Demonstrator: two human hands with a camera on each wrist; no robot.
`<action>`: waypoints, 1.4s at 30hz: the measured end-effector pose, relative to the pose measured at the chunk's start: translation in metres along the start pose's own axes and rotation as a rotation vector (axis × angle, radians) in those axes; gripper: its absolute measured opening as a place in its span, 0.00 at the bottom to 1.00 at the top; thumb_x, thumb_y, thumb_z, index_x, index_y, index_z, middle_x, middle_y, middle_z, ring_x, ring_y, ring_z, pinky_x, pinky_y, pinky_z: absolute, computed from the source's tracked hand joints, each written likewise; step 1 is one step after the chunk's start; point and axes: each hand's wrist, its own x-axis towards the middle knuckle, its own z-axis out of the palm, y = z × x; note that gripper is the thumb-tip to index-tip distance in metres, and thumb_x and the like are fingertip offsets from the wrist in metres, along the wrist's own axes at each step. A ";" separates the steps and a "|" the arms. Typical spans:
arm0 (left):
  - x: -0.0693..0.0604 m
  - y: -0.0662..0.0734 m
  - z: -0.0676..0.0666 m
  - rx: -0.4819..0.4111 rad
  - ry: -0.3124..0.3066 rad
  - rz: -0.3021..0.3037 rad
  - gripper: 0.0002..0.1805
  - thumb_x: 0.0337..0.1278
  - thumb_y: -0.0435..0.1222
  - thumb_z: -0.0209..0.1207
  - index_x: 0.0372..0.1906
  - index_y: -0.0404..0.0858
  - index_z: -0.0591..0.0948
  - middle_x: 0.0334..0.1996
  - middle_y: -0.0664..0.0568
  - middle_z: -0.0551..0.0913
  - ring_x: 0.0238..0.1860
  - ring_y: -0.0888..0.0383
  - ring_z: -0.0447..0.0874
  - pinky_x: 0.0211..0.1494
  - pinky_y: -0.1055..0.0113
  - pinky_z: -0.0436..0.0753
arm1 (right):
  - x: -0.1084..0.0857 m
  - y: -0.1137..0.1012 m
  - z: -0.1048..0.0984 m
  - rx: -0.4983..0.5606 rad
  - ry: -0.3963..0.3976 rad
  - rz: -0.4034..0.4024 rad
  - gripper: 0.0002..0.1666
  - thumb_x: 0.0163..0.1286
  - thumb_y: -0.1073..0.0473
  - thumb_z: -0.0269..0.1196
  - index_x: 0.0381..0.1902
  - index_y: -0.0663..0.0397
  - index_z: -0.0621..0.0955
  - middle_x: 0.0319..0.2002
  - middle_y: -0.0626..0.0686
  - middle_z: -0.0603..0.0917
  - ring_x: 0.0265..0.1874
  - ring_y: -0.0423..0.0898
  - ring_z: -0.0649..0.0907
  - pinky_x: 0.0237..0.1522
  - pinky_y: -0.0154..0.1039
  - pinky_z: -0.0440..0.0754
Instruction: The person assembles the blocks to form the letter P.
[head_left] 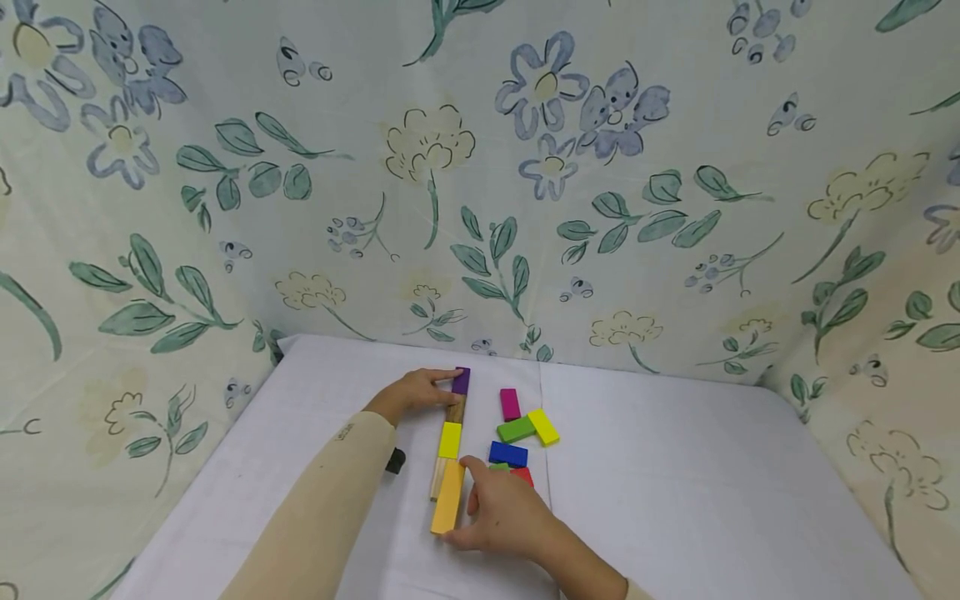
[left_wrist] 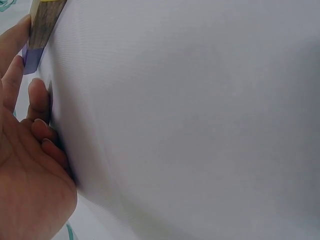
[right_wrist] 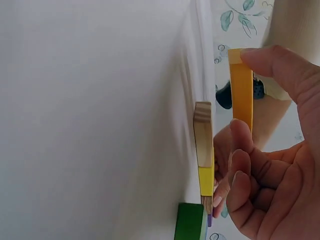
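Orange block [head_left: 449, 497] is in the person's right hand [head_left: 512, 514], pinched between thumb and finger. It is lifted off the white surface [head_left: 660, 475], apart from a straight row of blocks and over or just beside its near end. The left hand [head_left: 412, 394] is at the far end of that row, its thumb and index finger extended, touching blocks there without grasping.

The step in hand looks like positioning the orange block against the row while the left hand steadies the far end. The next move seems to call for lining the orange block up and lowering it gently, without nudging the others.

At least 11 blocks show. The row has 4, end to end from near to far: 1 light wooden block [head_left: 437, 481], 1 yellow block [head_left: 450, 440], 1 brown wooden block [head_left: 455, 412] and 1 purple block [head_left: 461, 382]. The orange block makes 5. To the right lie 6 more: 1 magenta block [head_left: 510, 404], 2 green blocks [head_left: 515, 430], 1 other yellow piece [head_left: 543, 427], 1 blue block [head_left: 508, 454] and 1 red block [head_left: 523, 476]. The red block and 1 green are partly hidden by the right hand.
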 end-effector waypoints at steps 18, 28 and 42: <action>-0.001 0.000 -0.001 -0.009 -0.012 0.006 0.35 0.56 0.59 0.68 0.70 0.76 0.70 0.78 0.47 0.66 0.78 0.39 0.60 0.77 0.32 0.62 | -0.007 -0.018 0.029 -0.281 -0.183 0.028 0.50 0.49 0.27 0.76 0.68 0.34 0.75 0.31 0.42 0.83 0.29 0.38 0.76 0.38 0.35 0.88; 0.000 0.000 -0.001 -0.003 -0.011 0.003 0.35 0.57 0.59 0.68 0.70 0.76 0.70 0.78 0.47 0.66 0.78 0.39 0.61 0.77 0.32 0.62 | -0.006 -0.016 0.032 -0.396 -0.222 -0.052 0.45 0.59 0.25 0.68 0.73 0.22 0.70 0.41 0.43 0.87 0.33 0.38 0.75 0.45 0.39 0.87; 0.001 -0.001 -0.001 0.011 -0.019 0.014 0.36 0.57 0.60 0.67 0.71 0.75 0.69 0.78 0.47 0.66 0.78 0.39 0.61 0.77 0.32 0.62 | -0.006 -0.016 0.033 -0.359 -0.219 -0.038 0.45 0.60 0.26 0.68 0.74 0.23 0.69 0.39 0.43 0.86 0.32 0.38 0.75 0.46 0.39 0.88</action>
